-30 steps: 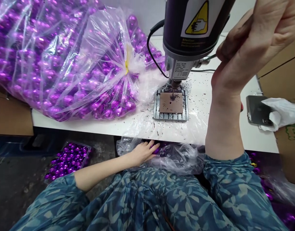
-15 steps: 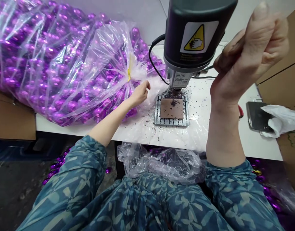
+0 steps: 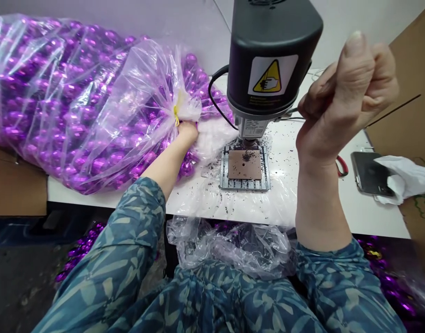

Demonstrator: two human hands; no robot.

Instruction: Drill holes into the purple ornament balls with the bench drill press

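Two hands, two plastic bags and one drill (image 3: 275,46) are in view; the right hand (image 3: 347,88) is closed, fingers curled round the drill's one thin lever (image 3: 293,111); the left hand (image 3: 188,131) is at the neck of the tied bag (image 3: 77,106), just below its one yellow tie (image 3: 176,115), its fingers hidden, so how far open it is and whether it holds anything cannot be told.

The tied bag lies on the left of the worktop (image 3: 368,217), full of shiny purple balls (image 3: 97,164), too many to count; the open bag (image 3: 233,245) hangs at the worktop's front edge, a little purple showing inside; under the drill one brown board (image 3: 245,171) with one round hole lies on one slotted metal base (image 3: 245,186), dark shavings scattered about; to the right are one phone (image 3: 368,173), one crumpled tissue (image 3: 407,178) partly over it, and one red handle (image 3: 342,166) beside the right forearm.
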